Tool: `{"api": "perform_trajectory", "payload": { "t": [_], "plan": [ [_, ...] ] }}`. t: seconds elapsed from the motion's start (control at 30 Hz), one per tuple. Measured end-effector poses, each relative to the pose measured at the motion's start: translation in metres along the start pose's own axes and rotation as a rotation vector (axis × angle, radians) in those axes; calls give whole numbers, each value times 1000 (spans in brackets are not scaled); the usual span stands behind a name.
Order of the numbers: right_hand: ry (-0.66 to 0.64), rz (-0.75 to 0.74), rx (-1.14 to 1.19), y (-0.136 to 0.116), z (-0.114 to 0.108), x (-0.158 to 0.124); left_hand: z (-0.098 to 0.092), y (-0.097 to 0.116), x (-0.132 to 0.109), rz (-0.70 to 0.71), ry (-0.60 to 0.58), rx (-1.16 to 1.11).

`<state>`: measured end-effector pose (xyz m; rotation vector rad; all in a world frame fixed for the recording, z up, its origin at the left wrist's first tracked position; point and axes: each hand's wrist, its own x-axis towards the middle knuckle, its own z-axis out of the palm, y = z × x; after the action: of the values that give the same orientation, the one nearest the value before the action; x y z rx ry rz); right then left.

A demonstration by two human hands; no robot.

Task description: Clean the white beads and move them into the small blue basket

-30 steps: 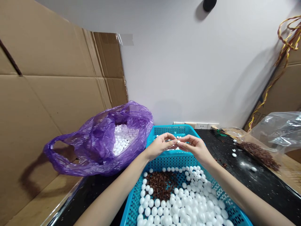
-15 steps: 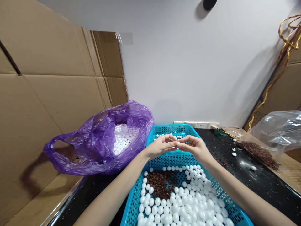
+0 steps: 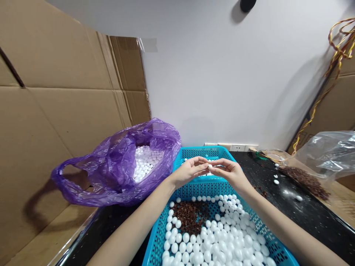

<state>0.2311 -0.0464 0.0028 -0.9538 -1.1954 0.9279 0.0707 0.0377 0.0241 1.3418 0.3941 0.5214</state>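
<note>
My left hand [image 3: 191,171] and my right hand [image 3: 229,173] meet fingertip to fingertip over the front edge of the far blue basket [image 3: 203,152]. Pinched between them is a small white ball [image 3: 210,167]; the fingers of both hands are closed on it. Below, the near blue basket [image 3: 205,187] holds many white balls [image 3: 222,240] and a heap of small dark brown pieces [image 3: 191,217], too small to name surely. Some white balls also lie in the far basket, partly hidden by my hands.
A purple plastic bag [image 3: 111,173] of small white balls stands at left, by a cardboard wall [image 3: 55,111]. On the black countertop [image 3: 291,214] at right lie a few white pieces and a clear bag [image 3: 330,155] with brown pieces [image 3: 305,181]. Twisted yellow wires [image 3: 316,107] hang there.
The fingertips have shifted slightly around the white ball, which shows a little more clearly now. Both arms and the baskets are otherwise in place.
</note>
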Motion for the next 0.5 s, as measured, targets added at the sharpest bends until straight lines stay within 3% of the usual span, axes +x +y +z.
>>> {"api": "perform_trajectory", "payload": {
  "t": [0.5],
  "plan": [
    [0,33,87,0,-1,-1,4,4,-2,83,83,160]
  ]
}}
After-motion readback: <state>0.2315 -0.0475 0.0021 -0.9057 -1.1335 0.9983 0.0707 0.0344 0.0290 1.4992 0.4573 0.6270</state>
